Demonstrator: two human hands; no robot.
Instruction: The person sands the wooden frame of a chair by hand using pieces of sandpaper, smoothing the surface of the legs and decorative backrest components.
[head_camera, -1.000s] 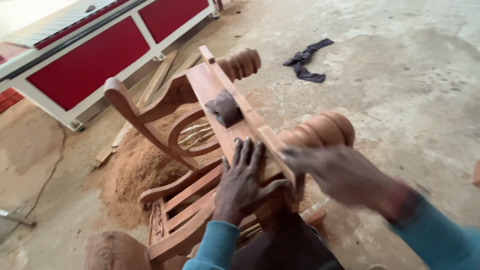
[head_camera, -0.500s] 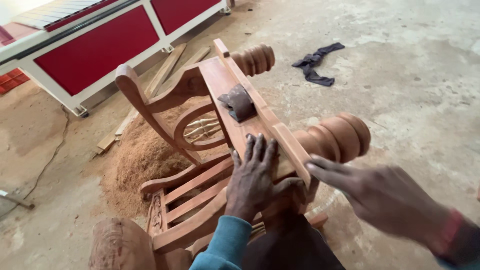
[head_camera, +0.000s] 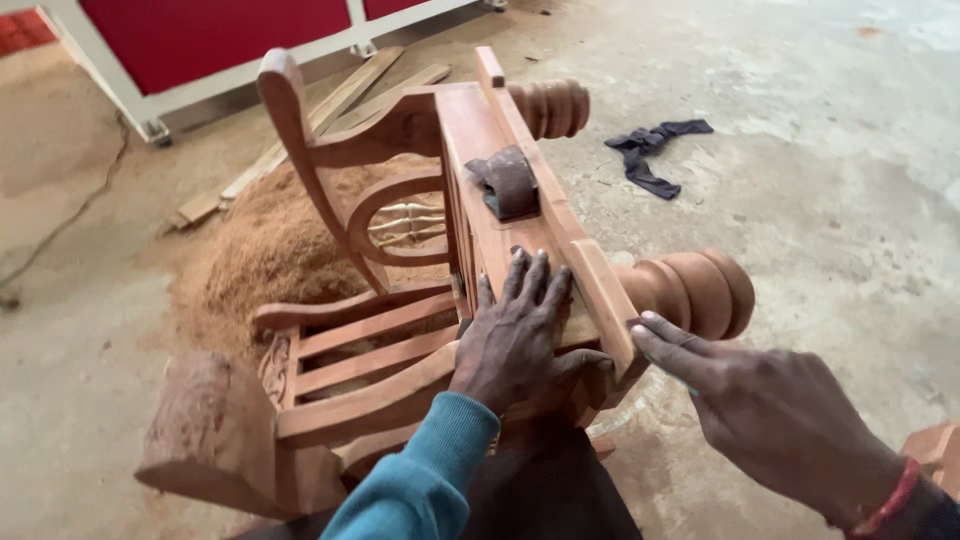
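Observation:
A reddish-brown wooden chair (head_camera: 400, 330) lies tipped on its side on the floor, its seat frame facing up and two turned legs (head_camera: 700, 290) pointing right. My left hand (head_camera: 515, 335) lies flat, fingers spread, on the upturned rail of the frame. My right hand (head_camera: 765, 410) reaches in from the right, its fingertips touching the end of that rail beside the near turned leg; it seems to pinch something small, unclear what. A folded dark piece of sandpaper (head_camera: 505, 182) rests on the rail farther up.
A heap of sawdust (head_camera: 270, 240) sits behind the chair. Wooden planks (head_camera: 300, 130) lie beside a red-and-white machine (head_camera: 200, 50) at the top left. A dark rag (head_camera: 655, 150) lies on the concrete floor at the upper right.
The view has shifted closer over the chair. My right hand has moved in leftward until its fingertips touch the rail end. My left hand stays pressed flat on the rail.

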